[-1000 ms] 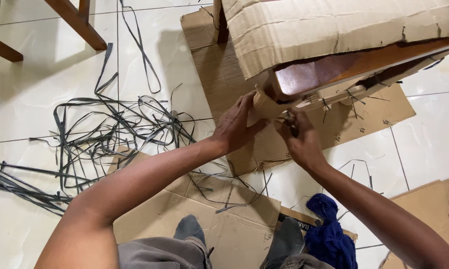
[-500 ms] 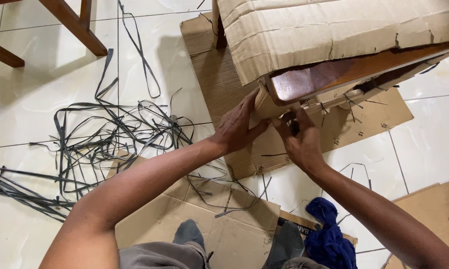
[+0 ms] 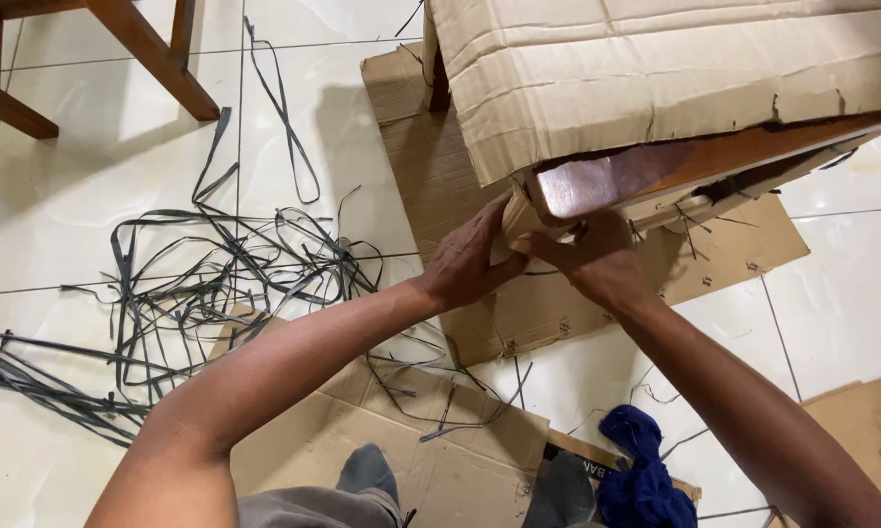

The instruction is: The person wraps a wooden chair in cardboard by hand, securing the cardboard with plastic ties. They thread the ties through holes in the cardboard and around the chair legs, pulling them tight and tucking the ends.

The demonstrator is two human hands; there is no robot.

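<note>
Cardboard wrap (image 3: 656, 78) covers a wooden furniture piece at far right, with a bare glossy wood corner (image 3: 607, 181) poking out at its near edge. Left hand (image 3: 465, 259) has its fingers pinched on a torn cardboard flap (image 3: 511, 230) at that corner. Right hand (image 3: 597, 264) is just beside; can't tell its fingers' state, tips hidden under the edge. Cardboard looks light, stiff and easily torn; best held at the ripped edge. Wood looks heavy, hard and slick. Nothing else visible inside the wrap. Black straps (image 3: 216, 284) litter the floor (image 3: 59, 205) at left; blue cloth (image 3: 641, 469) near.

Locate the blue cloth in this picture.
The blue cloth lies on the floor at the bottom, right of centre, below the right forearm, beside flat cardboard.
</note>
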